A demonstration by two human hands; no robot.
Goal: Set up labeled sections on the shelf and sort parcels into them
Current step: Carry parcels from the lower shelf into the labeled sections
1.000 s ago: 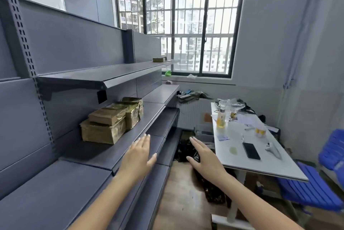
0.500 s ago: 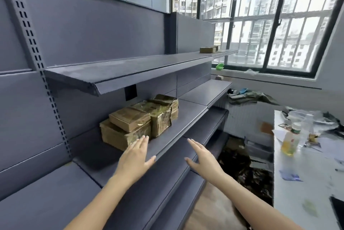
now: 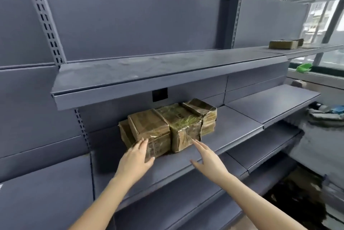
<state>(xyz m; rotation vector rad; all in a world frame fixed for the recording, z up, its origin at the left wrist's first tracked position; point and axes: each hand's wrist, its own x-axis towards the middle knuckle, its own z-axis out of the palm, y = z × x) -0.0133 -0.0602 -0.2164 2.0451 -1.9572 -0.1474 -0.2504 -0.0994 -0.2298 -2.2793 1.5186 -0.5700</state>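
Change: since half a second ago both hands have moved forward from above the shelf edge to the front of the parcels (image 3: 167, 125), and the view has drawn closer to them
Left hand (image 3: 136, 157): open, fingers straight and laid against the front left corner of the lowest box, thumb spread out to the side
Right hand (image 3: 206, 157): open, fingers straight and gripping nothing; the index fingertip is at the foot of the taped box, and contact cannot be told
Parcels: brown cardboard boxes wrapped in clear tape, packed close together, one lying on top of another at the left
Middle shelf (image 3: 240, 127): grey metal, bears the parcels toward its back wall
Upper shelf (image 3: 149, 69): just above the stack; a small parcel (image 3: 283, 44) sits at its far end near the window
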